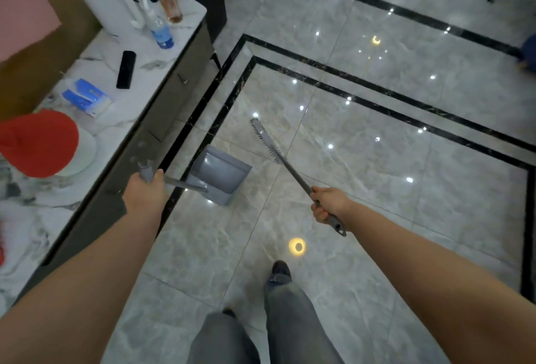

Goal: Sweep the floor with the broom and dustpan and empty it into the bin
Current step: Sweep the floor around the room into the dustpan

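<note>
1. Left hand (146, 189) is gripping the top of the dustpan handle (174, 182), fingers closed round it.
2. Dustpan (220, 173) is sitting on the floor (377, 160) just ahead & right of the left hand, grey, mouth facing away toward the broom head.
3. Right hand (330, 204) is closed round the broom handle (293, 173) near its top end; the handle tip is sticking out behind the hand.
4. Broom (265, 140) is slanting fwd & left from the right hand, its head lying ahead of the hand, just beyond the dustpan, not touching it. Can't tell if bristles are touching the floor.
5. Worktop (95, 143) is running along left of the left hand, w/ a white kettle (107, 1), water bottle (159, 30), black remote (126, 69), red cap (37, 143).
6. Person's legs in grey trousers (290, 320) are standing between & behind both hands.
</note>
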Action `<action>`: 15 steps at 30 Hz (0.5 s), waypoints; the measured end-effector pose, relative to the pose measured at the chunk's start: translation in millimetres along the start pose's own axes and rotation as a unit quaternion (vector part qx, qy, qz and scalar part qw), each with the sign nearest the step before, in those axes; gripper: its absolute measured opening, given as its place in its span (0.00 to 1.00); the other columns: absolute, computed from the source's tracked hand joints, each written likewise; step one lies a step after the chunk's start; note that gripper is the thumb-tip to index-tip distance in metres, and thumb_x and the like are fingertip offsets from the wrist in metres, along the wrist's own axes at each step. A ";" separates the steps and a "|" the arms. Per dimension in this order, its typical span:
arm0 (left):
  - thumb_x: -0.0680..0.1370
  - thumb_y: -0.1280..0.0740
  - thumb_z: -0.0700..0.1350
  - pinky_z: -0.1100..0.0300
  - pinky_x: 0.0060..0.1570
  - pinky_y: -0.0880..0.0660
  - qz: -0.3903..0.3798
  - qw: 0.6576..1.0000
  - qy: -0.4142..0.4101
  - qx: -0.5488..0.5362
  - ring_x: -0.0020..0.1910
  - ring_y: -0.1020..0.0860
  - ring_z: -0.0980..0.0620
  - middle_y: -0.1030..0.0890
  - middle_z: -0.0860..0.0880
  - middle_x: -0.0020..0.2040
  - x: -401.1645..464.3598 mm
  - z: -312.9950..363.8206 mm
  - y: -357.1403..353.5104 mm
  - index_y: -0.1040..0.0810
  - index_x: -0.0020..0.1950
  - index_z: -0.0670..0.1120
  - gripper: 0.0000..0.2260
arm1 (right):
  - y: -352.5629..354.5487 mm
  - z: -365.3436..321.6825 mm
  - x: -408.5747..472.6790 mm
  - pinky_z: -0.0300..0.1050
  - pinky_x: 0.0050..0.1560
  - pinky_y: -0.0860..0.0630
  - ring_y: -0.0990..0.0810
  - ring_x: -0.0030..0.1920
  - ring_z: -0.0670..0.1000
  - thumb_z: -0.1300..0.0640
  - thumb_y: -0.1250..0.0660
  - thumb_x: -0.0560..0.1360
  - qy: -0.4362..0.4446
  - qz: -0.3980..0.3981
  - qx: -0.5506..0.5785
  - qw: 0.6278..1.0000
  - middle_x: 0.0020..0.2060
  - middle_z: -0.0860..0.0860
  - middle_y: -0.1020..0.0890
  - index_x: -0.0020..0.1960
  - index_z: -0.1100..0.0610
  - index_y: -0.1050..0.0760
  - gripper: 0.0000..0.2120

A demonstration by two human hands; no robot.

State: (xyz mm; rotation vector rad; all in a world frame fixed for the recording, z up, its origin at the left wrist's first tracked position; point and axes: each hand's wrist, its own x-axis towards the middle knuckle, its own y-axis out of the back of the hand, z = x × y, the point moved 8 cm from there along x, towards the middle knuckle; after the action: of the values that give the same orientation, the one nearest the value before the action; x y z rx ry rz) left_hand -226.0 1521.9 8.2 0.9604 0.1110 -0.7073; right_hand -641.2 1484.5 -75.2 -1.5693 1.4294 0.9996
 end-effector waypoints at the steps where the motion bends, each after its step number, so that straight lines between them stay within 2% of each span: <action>1: 0.79 0.35 0.53 0.45 0.57 0.25 0.001 1.000 -0.001 -0.003 0.57 0.22 0.36 0.20 0.38 0.56 -0.6 10.5 -5.8 0.24 0.62 0.37 0.21 | 1.3 -6.7 1.9 0.34 0.17 0.41 0.40 0.21 0.45 0.64 0.48 0.82 0.004 0.007 0.001 1.000 0.31 0.51 0.37 0.72 0.52 0.37 0.20; 5: 0.80 0.35 0.51 0.46 0.57 0.27 -0.014 0.999 -0.020 0.024 0.59 0.24 0.35 0.22 0.35 0.60 14.4 53.1 -27.8 0.26 0.64 0.35 0.20 | 4.1 -28.6 1.4 0.34 0.18 0.40 0.40 0.24 0.46 0.64 0.47 0.82 -0.008 0.031 0.027 0.999 0.31 0.51 0.36 0.72 0.53 0.36 0.20; 7: 0.80 0.35 0.51 0.45 0.57 0.28 -0.039 0.997 -0.041 0.043 0.59 0.24 0.34 0.22 0.34 0.59 27.4 74.9 -37.9 0.26 0.62 0.34 0.20 | 5.0 -41.2 -0.6 0.34 0.17 0.40 0.40 0.22 0.46 0.64 0.47 0.82 -0.019 0.043 0.050 0.998 0.30 0.51 0.36 0.65 0.52 0.33 0.15; 9: 0.80 0.35 0.50 0.46 0.57 0.28 -0.069 0.994 -0.068 0.052 0.59 0.24 0.34 0.23 0.33 0.60 42.8 98.5 -47.9 0.26 0.61 0.34 0.20 | 10.5 -59.9 -0.7 0.33 0.17 0.41 0.40 0.19 0.46 0.65 0.46 0.81 -0.024 0.059 0.058 0.996 0.29 0.51 0.37 0.53 0.56 0.31 0.07; 11: 0.80 0.35 0.50 0.47 0.57 0.28 -0.096 0.988 -0.096 0.069 0.60 0.24 0.34 0.22 0.33 0.59 57.4 120.6 -56.7 0.25 0.60 0.34 0.20 | 19.5 -82.4 -2.5 0.31 0.16 0.42 0.40 0.16 0.45 0.65 0.44 0.80 -0.038 0.081 0.072 0.993 0.28 0.51 0.38 0.44 0.58 0.33 0.07; 15: 0.80 0.36 0.51 0.48 0.56 0.28 -0.135 0.979 -0.110 0.106 0.58 0.23 0.35 0.21 0.35 0.58 87.5 151.4 -70.2 0.24 0.60 0.35 0.20 | 30.3 -122.8 -13.0 0.30 0.15 0.41 0.39 0.14 0.45 0.66 0.42 0.79 -0.082 0.132 0.063 0.986 0.28 0.51 0.37 0.41 0.61 0.33 0.08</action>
State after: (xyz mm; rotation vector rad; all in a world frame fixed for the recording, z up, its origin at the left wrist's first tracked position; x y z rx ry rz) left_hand -232.8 1333.7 13.1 1.0739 -0.0310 -1.0879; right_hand -666.2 1374.7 -16.3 -1.1991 1.5773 1.1392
